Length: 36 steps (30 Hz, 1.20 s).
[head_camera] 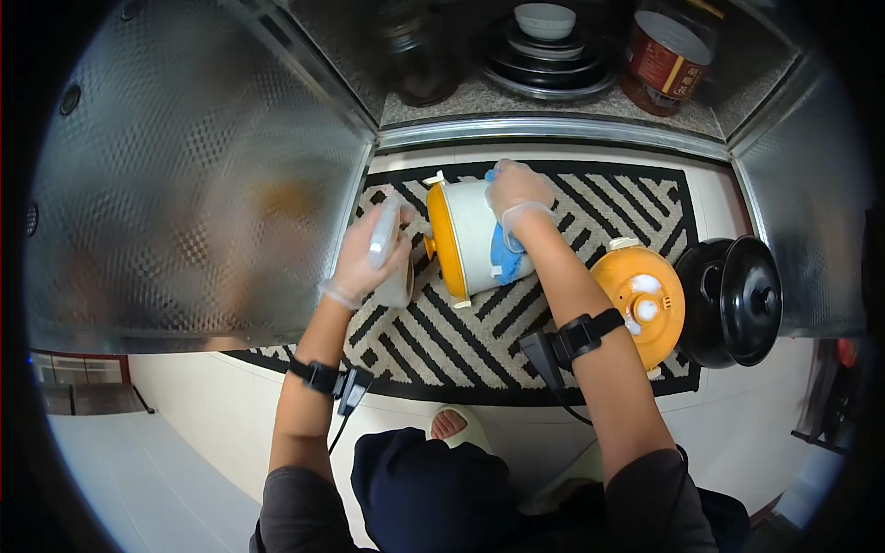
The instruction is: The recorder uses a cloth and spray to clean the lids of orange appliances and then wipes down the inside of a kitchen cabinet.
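Both hands wear clear plastic gloves. My left hand (373, 252) is closed around a translucent spray bottle (395, 283), left of a white container with an orange lid (473, 235). That container lies on its side on the patterned rug (442, 345), its lid towards the left. At the container's right part, my right hand (520, 193) presses a blue cloth (506, 259) against its surface. Right of my right forearm, a second orange lid (639, 304) bears white foam around its knob. The container's far right end is partly hidden by my arm.
A black pot (705, 304) with its black lid (752, 301) leaning on it stands at the rug's right edge. Ahead, the open cabinet holds stacked dishes (546, 62), a dark glass jar (422, 69) and a red-labelled plastic jar (667, 62). Metal cabinet doors (207, 193) flank both sides.
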Motion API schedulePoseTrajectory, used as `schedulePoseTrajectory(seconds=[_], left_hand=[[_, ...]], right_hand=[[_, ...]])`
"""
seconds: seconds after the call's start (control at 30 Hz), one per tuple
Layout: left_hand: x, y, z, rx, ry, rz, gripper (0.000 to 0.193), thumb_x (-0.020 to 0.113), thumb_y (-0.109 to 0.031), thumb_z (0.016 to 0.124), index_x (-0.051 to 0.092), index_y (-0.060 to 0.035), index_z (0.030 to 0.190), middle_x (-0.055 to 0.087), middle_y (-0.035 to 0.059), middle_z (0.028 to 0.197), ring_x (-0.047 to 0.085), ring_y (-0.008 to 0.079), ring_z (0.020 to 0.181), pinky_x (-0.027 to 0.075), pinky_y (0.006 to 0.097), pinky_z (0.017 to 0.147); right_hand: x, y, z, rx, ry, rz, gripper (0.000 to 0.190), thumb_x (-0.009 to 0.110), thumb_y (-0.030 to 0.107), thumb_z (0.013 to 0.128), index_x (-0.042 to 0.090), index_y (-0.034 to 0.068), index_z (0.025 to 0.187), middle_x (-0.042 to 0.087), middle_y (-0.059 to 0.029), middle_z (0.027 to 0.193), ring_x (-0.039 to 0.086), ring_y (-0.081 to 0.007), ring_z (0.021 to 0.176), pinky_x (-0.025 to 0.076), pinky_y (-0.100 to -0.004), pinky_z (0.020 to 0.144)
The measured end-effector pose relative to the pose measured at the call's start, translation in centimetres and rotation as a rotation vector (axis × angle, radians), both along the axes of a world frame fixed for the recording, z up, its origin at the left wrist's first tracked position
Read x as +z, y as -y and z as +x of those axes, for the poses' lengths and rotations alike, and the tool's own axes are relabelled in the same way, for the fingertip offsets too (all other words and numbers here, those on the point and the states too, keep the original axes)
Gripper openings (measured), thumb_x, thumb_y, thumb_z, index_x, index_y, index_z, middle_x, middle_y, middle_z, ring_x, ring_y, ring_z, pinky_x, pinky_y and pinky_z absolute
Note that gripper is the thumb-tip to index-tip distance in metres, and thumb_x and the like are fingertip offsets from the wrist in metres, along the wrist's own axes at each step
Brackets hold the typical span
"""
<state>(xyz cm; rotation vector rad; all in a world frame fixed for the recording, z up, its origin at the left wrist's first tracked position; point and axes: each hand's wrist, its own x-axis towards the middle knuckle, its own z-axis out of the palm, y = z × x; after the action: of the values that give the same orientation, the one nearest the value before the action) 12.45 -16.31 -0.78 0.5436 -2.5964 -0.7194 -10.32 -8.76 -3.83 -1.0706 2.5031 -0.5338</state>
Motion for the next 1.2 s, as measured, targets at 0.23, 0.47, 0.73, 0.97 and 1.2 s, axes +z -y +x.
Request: schedulePoseTrajectory(seconds=[0.23, 0.47, 0.73, 0.97, 1.2], left_hand=[[3.1, -5.5, -1.0, -0.126, 0.241, 0.328, 0.026, 0.065, -0.023, 0.072, 0.059, -0.0055, 0.091, 0.063, 0.0143, 0.084, 0.062, 0.0301, 0.075, 0.05, 0.0346, 0.072], [2.1, -3.8, 2.0, 0.077, 0.232, 0.391, 0.032, 0.065, -0.027, 0.076, 0.06, -0.0062, 0.099, 0.064, 0.0104, 0.09, 0.063, 0.0237, 0.078, 0.049, 0.0323, 0.075], [-2.8, 3.1, 4.4, 0.399, -0.3, 0.405, 0.056, 0.069, -0.024, 0.081, 0.047, 0.0013, 0.125, 0.061, 0.0103, 0.11, 0.058, 0.0166, 0.098, 0.046, 0.0296, 0.086], [-8.0, -2.7, 2.4, 0.798, -0.573, 0.856, 0.055, 0.065, -0.016, 0.085, 0.04, 0.0071, 0.129, 0.053, 0.0141, 0.125, 0.052, 0.0189, 0.113, 0.04, 0.029, 0.096], [-4.4, 1.6, -7.0, 0.084, -0.236, 0.534, 0.036, 0.062, -0.018, 0.084, 0.058, -0.0108, 0.119, 0.049, 0.0131, 0.131, 0.044, 0.0286, 0.123, 0.034, 0.0339, 0.103]], right_hand=[[-0.1, 0.7, 1.0, -0.003, -0.007, -0.021, 0.027, 0.047, 0.016, 0.086, 0.065, 0.008, 0.105, 0.064, -0.0173, 0.107, 0.064, -0.0332, 0.097, 0.051, -0.0412, 0.082], [-0.4, -0.3, 1.5, -0.002, -0.036, -0.09, 0.025, 0.049, 0.017, 0.085, 0.064, 0.009, 0.104, 0.063, -0.0164, 0.106, 0.065, -0.0327, 0.092, 0.051, -0.0431, 0.079], [-0.6, -1.9, 2.6, -0.045, -0.004, -0.315, 0.024, 0.052, 0.015, 0.084, 0.061, 0.01, 0.106, 0.061, -0.0145, 0.106, 0.063, -0.0338, 0.088, 0.051, -0.0426, 0.076], [-3.7, -3.1, 2.9, -0.006, -0.032, -0.909, 0.02, 0.056, 0.013, 0.085, 0.06, 0.009, 0.104, 0.062, -0.0123, 0.103, 0.061, -0.0329, 0.089, 0.049, -0.0412, 0.076], [-2.0, -4.0, 4.5, 0.307, -0.167, -0.984, 0.027, 0.061, 0.007, 0.081, 0.058, 0.003, 0.108, 0.059, -0.0121, 0.109, 0.057, -0.0311, 0.1, 0.047, -0.0391, 0.088]])
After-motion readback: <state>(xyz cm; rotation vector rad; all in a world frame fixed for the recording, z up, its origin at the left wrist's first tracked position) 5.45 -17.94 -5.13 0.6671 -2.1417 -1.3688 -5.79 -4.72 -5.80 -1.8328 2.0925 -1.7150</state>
